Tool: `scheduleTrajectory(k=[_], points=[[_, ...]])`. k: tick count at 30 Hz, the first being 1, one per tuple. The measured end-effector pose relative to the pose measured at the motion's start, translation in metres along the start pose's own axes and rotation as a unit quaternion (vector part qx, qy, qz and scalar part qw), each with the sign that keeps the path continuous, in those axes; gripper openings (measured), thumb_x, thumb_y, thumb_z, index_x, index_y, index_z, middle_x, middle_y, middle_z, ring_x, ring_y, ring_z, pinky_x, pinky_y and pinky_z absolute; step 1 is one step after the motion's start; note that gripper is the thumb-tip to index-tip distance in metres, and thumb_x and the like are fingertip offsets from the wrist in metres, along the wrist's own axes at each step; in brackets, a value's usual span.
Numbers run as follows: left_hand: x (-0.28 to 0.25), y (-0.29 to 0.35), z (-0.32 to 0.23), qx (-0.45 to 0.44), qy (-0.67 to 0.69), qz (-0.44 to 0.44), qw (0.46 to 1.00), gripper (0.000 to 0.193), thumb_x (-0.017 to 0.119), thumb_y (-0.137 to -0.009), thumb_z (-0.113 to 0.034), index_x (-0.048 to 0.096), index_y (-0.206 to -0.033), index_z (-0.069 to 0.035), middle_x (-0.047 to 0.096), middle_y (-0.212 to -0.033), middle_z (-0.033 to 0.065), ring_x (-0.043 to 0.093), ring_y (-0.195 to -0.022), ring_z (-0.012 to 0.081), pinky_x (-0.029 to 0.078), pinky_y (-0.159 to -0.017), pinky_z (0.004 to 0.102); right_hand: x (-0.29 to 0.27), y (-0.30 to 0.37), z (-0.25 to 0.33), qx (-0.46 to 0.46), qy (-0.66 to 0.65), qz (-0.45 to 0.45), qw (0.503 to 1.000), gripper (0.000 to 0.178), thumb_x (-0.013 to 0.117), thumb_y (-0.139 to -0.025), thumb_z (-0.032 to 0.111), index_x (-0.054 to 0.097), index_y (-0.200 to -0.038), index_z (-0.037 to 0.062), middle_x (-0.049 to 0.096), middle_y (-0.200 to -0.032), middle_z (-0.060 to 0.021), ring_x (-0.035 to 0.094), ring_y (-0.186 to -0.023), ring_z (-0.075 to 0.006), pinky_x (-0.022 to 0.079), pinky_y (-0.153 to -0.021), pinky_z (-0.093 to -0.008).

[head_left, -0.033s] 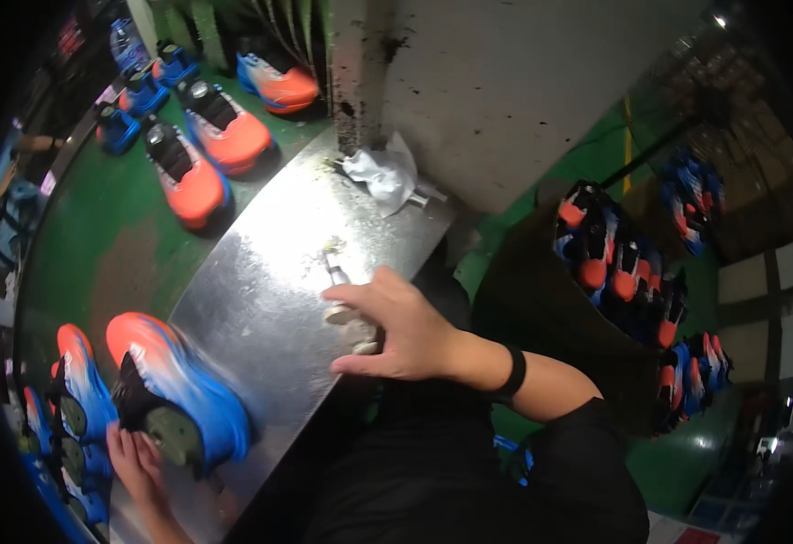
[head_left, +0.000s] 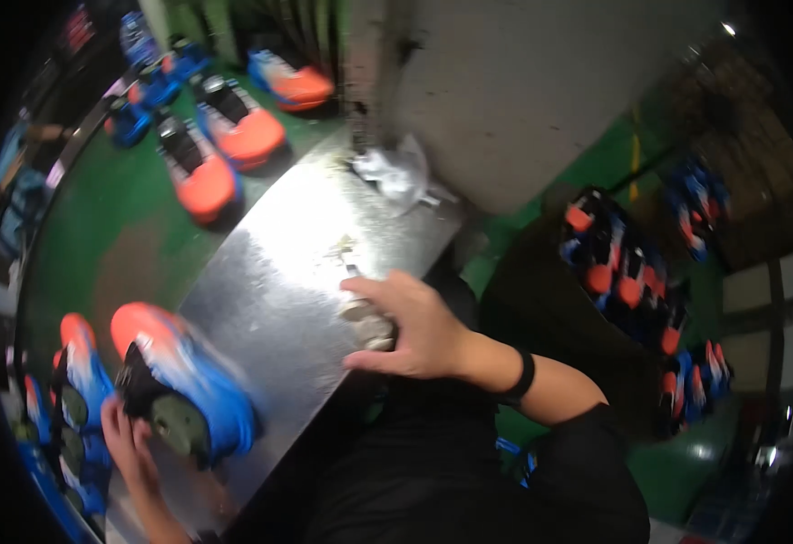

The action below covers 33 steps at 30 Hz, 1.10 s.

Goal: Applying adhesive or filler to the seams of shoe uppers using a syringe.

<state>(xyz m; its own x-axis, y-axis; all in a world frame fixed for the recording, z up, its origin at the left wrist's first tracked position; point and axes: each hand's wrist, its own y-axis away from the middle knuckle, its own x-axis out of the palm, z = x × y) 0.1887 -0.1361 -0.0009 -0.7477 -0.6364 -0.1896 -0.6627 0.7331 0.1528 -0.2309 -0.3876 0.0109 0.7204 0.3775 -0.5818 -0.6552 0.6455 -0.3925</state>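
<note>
In my right hand (head_left: 414,326) is a short, worn tool (head_left: 374,328) with pale rounded parts and a narrow metal tip. My fingers and thumb close round it above the metal plate (head_left: 260,290); its exact kind is unclear. My left hand (head_left: 131,444) is at the lower left, its fingertips at the black collar of an orange, white and blue sneaker (head_left: 188,363). The thumb stands apart from the fingers, and nothing shows between them. That sneaker rests on the plate's left edge with its toe pointing away, its olive-green inside at the heel end visible.
More sneakers (head_left: 201,186) stand on the green surface (head_left: 88,245) at the far left, others (head_left: 86,363) at near left. Crumpled white plastic (head_left: 396,177) lies on the plate beside a grey panel (head_left: 496,91). To the right, a dark container (head_left: 532,299) holds several sneakers (head_left: 632,263).
The view has shifted slightly, so most things appear a little farther right. My left hand has moved up a little along the sneaker's collar. My right hand still holds the tool.
</note>
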Motion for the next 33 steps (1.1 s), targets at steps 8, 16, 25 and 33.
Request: scheduleTrajectory(k=[8,16,25,33], points=[[0.075,-0.096,0.017,-0.023,-0.056,0.053,0.997,0.041,0.045,-0.093,-0.049,0.054,-0.095,-0.009,0.057,-0.076,0.0027,0.054,-0.065,0.0104,0.048,-0.051,0.0278,0.002,0.023,-0.002,0.028,-0.009,0.026,0.999,0.058,0.08,-0.063,0.039,0.061,-0.103,0.0012,0.055,-0.073,-0.0094,0.055,-0.064,-0.0247,0.043,-0.059,-0.0327],[0.113,-0.11,0.004,0.131,-0.214,0.006,0.968,0.069,0.05,-0.086,-0.058,0.053,-0.114,0.006,0.065,-0.091,0.0209,0.064,-0.09,0.0294,0.048,-0.081,0.0373,0.015,0.006,-0.001,0.065,-0.093,0.072,0.991,0.074,0.078,-0.069,0.045,0.049,-0.116,-0.0033,0.053,-0.095,-0.0066,0.055,-0.083,-0.0153,0.045,-0.074,-0.0269],[0.117,-0.089,-0.032,0.056,0.02,0.032,0.998,0.076,0.078,-0.07,-0.038,0.036,-0.116,0.006,0.053,-0.11,0.0188,0.054,-0.103,0.0231,0.045,-0.087,0.0344,0.024,0.009,0.016,0.026,-0.146,0.065,0.987,0.078,0.079,-0.065,0.049,0.047,-0.117,-0.0006,0.049,-0.096,-0.0106,0.054,-0.08,-0.0192,0.045,-0.072,-0.031],[0.082,0.001,-0.056,0.106,0.421,0.157,0.887,0.068,0.077,-0.069,-0.013,0.038,-0.125,-0.007,0.052,-0.114,0.0085,0.052,-0.106,0.0178,0.042,-0.092,0.0353,0.049,-0.043,0.076,-0.03,-0.421,0.143,0.895,0.073,0.082,-0.059,0.052,0.048,-0.108,0.0099,0.058,-0.07,-0.0139,0.049,-0.076,-0.0219,0.035,-0.068,-0.0319]])
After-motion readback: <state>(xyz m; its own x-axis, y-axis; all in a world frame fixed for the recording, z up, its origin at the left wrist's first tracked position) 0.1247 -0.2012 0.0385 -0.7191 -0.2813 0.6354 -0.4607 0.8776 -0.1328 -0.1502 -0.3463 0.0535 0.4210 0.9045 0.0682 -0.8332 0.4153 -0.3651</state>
